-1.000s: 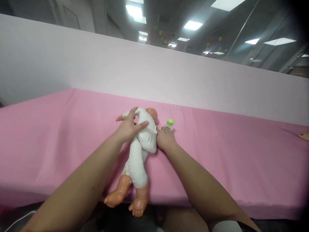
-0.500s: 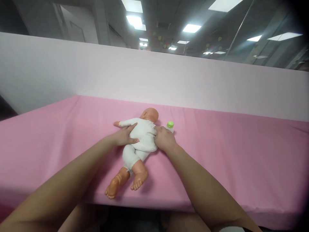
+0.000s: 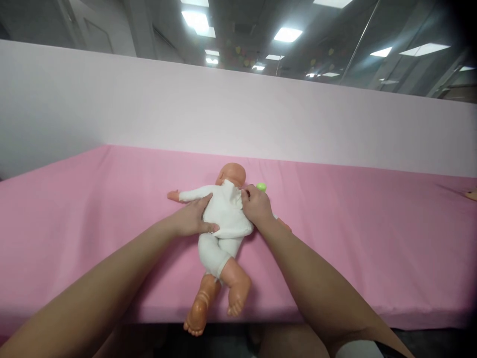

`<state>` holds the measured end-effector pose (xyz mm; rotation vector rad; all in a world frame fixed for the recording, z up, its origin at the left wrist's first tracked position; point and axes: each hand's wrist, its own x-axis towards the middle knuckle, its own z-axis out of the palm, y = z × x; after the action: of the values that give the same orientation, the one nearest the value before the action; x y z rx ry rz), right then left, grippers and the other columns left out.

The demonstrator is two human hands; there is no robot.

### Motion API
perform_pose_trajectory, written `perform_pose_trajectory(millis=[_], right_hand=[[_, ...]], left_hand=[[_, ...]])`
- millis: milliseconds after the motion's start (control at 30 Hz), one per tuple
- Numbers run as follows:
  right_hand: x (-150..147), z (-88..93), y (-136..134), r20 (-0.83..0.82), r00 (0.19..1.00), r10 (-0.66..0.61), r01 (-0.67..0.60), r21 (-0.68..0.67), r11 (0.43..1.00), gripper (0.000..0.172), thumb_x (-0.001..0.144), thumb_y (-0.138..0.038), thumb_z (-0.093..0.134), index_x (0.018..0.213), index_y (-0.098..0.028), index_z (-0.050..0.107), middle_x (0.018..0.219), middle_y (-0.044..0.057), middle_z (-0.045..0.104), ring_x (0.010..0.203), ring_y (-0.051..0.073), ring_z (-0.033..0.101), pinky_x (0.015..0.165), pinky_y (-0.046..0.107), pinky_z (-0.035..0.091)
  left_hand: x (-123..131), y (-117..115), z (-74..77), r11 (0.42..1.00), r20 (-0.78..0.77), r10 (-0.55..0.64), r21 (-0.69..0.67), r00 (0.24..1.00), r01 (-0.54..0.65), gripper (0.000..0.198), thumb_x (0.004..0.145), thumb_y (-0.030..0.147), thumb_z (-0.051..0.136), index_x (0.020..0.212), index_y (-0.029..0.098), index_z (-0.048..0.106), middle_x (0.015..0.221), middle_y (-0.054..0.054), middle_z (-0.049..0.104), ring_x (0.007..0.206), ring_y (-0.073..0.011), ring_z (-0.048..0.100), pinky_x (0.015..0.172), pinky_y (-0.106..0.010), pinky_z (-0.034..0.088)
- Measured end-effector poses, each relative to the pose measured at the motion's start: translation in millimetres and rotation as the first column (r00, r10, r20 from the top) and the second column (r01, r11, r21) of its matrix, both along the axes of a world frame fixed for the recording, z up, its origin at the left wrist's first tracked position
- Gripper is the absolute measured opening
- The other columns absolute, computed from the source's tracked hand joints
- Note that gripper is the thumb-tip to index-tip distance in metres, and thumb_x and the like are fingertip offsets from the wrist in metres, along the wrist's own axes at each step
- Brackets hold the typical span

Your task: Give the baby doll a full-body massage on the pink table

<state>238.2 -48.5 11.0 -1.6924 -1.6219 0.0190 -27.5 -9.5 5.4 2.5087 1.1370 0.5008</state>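
Observation:
A baby doll (image 3: 226, 211) in a white cloth suit lies belly down, the back of its bare head (image 3: 234, 174) turned up. My left hand (image 3: 194, 215) grips the left side of its torso, thumb and forefinger spread over the back, other fingers hidden. At the doll's right shoulder, my right hand (image 3: 257, 203) is closed with the fingertips bent against the white cloth. Behind that hand shows the light green cap (image 3: 261, 187) of a small bottle, its body covered. One doll arm stretches left; the other's hand (image 3: 285, 224) peeks out past my right wrist.
Everything lies on a pink-covered padded table (image 3: 346, 238). A low white wall (image 3: 238, 117) runs along its back, with glass and ceiling lights above. Near the right edge, a small tan object (image 3: 471, 194) is partly in view. The doll's feet reach the front edge.
The doll has turned flatter onto its belly, and its legs have swung right and nearer the front edge. Its right hand now shows beyond my wrist. Less of the bottle is visible.

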Motion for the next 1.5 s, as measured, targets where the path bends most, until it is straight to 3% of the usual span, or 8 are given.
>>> perform_pose_trajectory(millis=[133,333,567,767,900,1000,1200,1500], right_hand=[[3,5.1,-6,-0.083,0.995,0.051,-0.049,0.025,0.998,0.027,0.102,-0.035,0.043,0.092,-0.020,0.065,0.093,0.003,0.072,0.083,0.017,0.061,0.079,0.028,0.043],[-3,9.3,-13,-0.024,0.962,0.270,-0.266,0.114,0.957,0.017,0.094,-0.035,0.059,0.093,-0.021,0.069,0.097,0.002,0.072,0.090,0.017,0.062,0.084,0.028,0.046],[-8,3.6,-8,0.009,0.956,0.294,-0.294,-0.010,0.956,0.018,0.092,-0.019,0.051,0.096,-0.021,0.069,0.105,0.003,0.071,0.100,0.018,0.061,0.091,0.029,0.046],[-9,1.4,-7,-0.002,0.959,0.285,-0.285,-0.030,0.958,0.022,0.094,-0.016,0.048,0.102,-0.021,0.068,0.109,0.005,0.070,0.102,0.018,0.060,0.092,0.029,0.045],[-10,-0.9,-5,-0.001,0.958,0.288,-0.288,-0.023,0.957,0.020,0.094,-0.016,0.050,0.102,-0.021,0.067,0.108,0.004,0.069,0.101,0.017,0.061,0.090,0.028,0.045],[-11,-0.3,-6,0.004,0.955,0.298,-0.298,-0.018,0.954,0.019,0.095,-0.018,0.051,0.103,-0.021,0.068,0.109,0.005,0.070,0.102,0.017,0.061,0.091,0.028,0.046],[-15,6.6,-17,0.036,0.928,0.371,-0.368,-0.070,0.927,0.032,0.105,-0.040,0.048,0.122,-0.022,0.069,0.126,0.007,0.070,0.119,0.021,0.061,0.107,0.035,0.043],[-32,13.0,-49,0.127,0.912,0.390,-0.334,-0.319,0.887,0.096,0.086,-0.074,0.064,0.164,-0.026,0.034,0.174,0.014,0.013,0.161,0.040,0.011,0.128,0.058,0.014]], left_hand=[[-4,-3,9.9,0.998,-0.074,0.030,-0.048,0.997,-0.034,0.125,0.071,0.081,0.070,0.169,0.020,0.020,0.167,-0.022,0.035,0.152,-0.0489,0.033,0.117,-0.058,0.038],[10,-16,19.8,0.978,0.126,0.167,0.108,0.978,-0.181,0.097,0.082,0.081,0.060,0.155,0.019,0.049,0.154,-0.020,0.047,0.143,-0.0410,0.045,0.116,-0.053,0.042],[22,-7,13.3,0.986,0.033,-0.037,0.162,0.999,0.031,0.116,0.073,0.076,0.074,0.165,0.019,0.032,0.174,-0.017,0.019,0.160,-0.0471,0.006,0.127,-0.064,0.015],[21,-11,16.8,0.994,0.101,-0.112,0.001,0.989,0.112,0.092,0.069,0.058,0.084,0.149,0.024,0.054,0.176,-0.013,0.014,0.160,-0.0466,-0.002,0.126,-0.068,0.011],[20,-17,20.9,0.985,0.292,-0.101,-0.103,0.951,0.137,0.063,0.071,0.056,0.083,0.123,0.024,0.066,0.169,-0.010,0.034,0.160,-0.0401,0.018,0.127,-0.057,0.024],[18,-16,18.4,0.993,0.358,-0.060,-0.077,0.932,0.093,0.068,0.082,0.060,0.072,0.137,0.024,0.057,0.161,-0.013,0.046,0.149,-0.0357,0.042,0.120,-0.051,0.039],[16,-11,-0.1,0.984,-0.048,0.073,0.164,0.996,-0.064,0.077,0.096,0.071,0.046,0.145,0.012,0.052,0.162,-0.022,0.044,0.154,-0.0454,0.029,0.124,-0.063,0.023],[28,-28,8.4,0.961,0.081,0.172,0.206,0.982,-0.185,0.048,0.102,0.053,0.042,0.121,0.013,0.060,0.127,-0.019,0.067,0.120,-0.0380,0.063,0.102,-0.055,0.049]])
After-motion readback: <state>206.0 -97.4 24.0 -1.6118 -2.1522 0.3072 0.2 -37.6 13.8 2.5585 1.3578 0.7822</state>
